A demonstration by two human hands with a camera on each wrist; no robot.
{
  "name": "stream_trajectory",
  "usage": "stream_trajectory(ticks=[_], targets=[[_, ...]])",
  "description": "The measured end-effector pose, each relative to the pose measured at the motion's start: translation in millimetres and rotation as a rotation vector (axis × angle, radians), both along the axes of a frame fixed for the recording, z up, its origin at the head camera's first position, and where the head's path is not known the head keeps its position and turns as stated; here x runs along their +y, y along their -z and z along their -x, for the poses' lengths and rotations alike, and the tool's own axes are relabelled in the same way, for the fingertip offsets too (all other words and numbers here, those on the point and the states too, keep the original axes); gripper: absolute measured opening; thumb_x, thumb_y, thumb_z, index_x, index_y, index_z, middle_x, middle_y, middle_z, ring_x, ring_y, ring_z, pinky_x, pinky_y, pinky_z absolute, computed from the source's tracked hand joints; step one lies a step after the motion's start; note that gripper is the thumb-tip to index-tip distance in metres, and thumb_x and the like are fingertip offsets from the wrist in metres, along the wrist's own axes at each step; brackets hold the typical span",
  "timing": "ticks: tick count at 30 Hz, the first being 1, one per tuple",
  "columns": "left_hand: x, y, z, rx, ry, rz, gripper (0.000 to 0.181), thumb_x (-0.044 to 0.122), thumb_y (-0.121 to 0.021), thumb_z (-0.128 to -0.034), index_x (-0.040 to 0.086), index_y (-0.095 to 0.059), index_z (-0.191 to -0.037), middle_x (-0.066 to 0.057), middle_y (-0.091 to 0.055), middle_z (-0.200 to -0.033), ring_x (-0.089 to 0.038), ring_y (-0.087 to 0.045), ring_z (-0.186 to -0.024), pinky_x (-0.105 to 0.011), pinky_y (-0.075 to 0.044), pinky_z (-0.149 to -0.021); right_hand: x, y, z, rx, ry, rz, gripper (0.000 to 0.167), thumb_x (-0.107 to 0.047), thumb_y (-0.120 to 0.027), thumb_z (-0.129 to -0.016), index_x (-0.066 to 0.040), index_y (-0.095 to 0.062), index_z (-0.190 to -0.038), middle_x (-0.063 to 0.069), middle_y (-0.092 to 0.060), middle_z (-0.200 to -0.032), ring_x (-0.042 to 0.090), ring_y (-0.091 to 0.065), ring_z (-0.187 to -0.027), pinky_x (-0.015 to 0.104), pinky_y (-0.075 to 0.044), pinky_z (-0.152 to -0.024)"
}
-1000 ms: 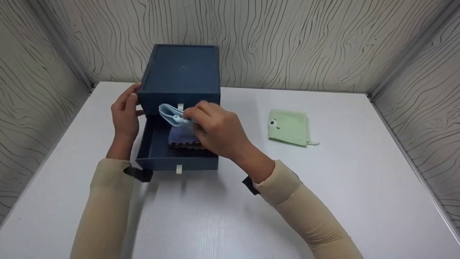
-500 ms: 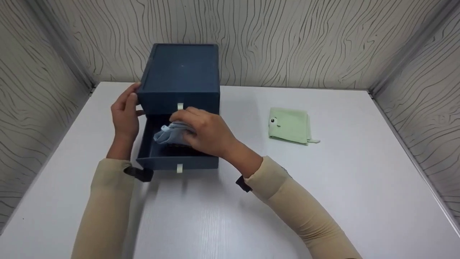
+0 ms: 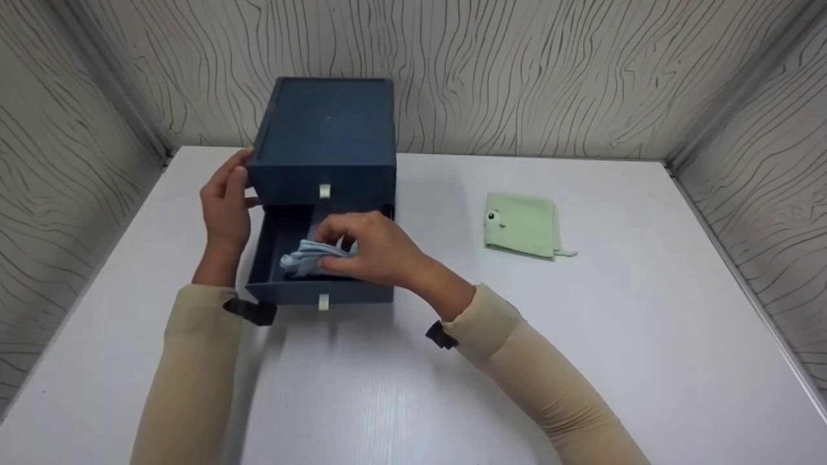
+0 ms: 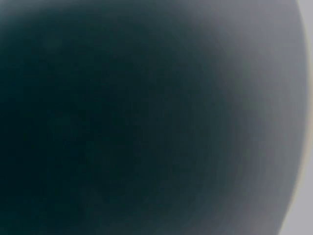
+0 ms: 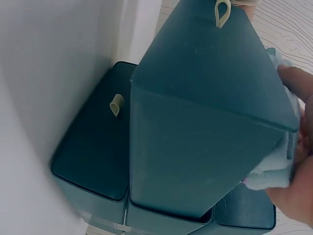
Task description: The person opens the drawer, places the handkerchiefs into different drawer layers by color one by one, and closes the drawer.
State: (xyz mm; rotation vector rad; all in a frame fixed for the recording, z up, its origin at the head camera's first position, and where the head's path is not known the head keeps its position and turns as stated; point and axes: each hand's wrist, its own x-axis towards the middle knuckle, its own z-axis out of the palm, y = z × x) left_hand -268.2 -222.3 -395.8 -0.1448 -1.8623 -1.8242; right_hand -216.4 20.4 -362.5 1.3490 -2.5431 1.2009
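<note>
Right hand (image 3: 381,248), mine: pinching blue cloth (image 3: 315,248), just behind front of open drawer (image 3: 355,292); left hand (image 3: 226,203), mine: touching side of cabinet (image 3: 329,126), unclenched; advisable, I judge: light pinch, folds together, cabinet steadied.

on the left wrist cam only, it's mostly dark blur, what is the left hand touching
Observer: In the head view, the left hand touches the left side of a dark blue, box-shaped plastic drawer unit.
Operator: ok and the other one, what's it got
Observer: The right hand pinches a light-blue folded fabric cloth at the unit's pulled-out dark blue lower drawer; whether the cloth touches the drawer's floor, I can't tell.
</note>
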Motion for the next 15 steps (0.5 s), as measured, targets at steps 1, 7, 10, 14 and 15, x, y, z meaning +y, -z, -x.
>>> stream_trajectory(ticks=[1,7,10,14,15], targets=[[-0.1,0.1,0.0,0.003,-0.003,0.000,0.031,0.019,-0.048,-0.1009,0.013,-0.066,-0.125,0.005,-0.068,-0.108,-0.011,-0.065,-0.084,-0.019,-0.054,-0.060,0.6,0.3,-0.2,-0.008,0.000,-0.005,0.017,-0.021,-0.072,-0.086,-0.013,-0.069,-0.102,-0.001,-0.070,-0.095,0.008,-0.062,-0.083,0.031,-0.055,-0.076],[-0.6,1.0,0.0,-0.001,-0.010,-0.002,0.030,0.020,-0.049,-0.1006,0.013,-0.066,-0.125,0.006,-0.068,-0.109,-0.011,-0.065,-0.084,-0.019,-0.054,-0.060,5.3,1.0,-1.9,-0.061,-0.033,-0.030,0.016,-0.021,-0.072,-0.086,-0.014,-0.070,-0.101,-0.002,-0.071,-0.092,0.008,-0.063,-0.081,0.030,-0.055,-0.071],[-0.4,0.9,-0.2,-0.007,-0.008,-0.003,0.030,0.020,-0.049,-0.1007,0.014,-0.066,-0.125,0.006,-0.068,-0.110,-0.011,-0.065,-0.085,-0.019,-0.054,-0.060,7.5,0.7,-2.7,-0.081,-0.065,-0.051,0.017,-0.021,-0.071,-0.086,-0.015,-0.070,-0.102,-0.003,-0.072,-0.092,0.006,-0.064,-0.081,0.028,-0.056,-0.071],[0.8,0.1,-0.8,-0.004,0.000,-0.013,0.031,0.020,-0.049,-0.1007,0.013,-0.066,-0.125,0.005,-0.068,-0.109,-0.011,-0.065,-0.085,-0.019,-0.054,-0.061,11.9,-0.8,-2.6,-0.084,-0.119,-0.056,0.018,-0.024,-0.071,-0.087,-0.014,-0.070,-0.102,-0.003,-0.071,-0.093,0.005,-0.064,-0.082,0.028,-0.057,-0.073],[1.2,0.1,-0.9,-0.003,0.002,-0.013,0.031,0.020,-0.049,-0.1008,0.013,-0.066,-0.126,0.005,-0.067,-0.110,-0.011,-0.065,-0.085,-0.019,-0.054,-0.061,13.5,-1.6,-2.2,-0.078,-0.124,-0.051,0.018,-0.025,-0.070,-0.088,-0.014,-0.071,-0.102,-0.004,-0.071,-0.094,0.005,-0.064,-0.082,0.028,-0.057,-0.073]])
